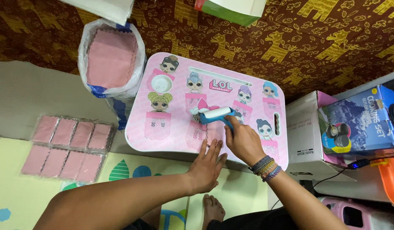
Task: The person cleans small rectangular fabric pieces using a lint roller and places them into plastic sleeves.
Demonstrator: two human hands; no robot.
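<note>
Far left, packets of pink cloths (69,149) on the floor mat; a bag of pink cloths (112,57) behind. Left hand (207,166) lies flat, fingers together, on the near edge of the pink bench (171,136). Right hand (244,142), fingers clamped on the handle, holds a blue roller (216,114) mid-bench. Roller looks light, rigid; the handle gives the best hold. What lies under it is hard to make out.
</note>
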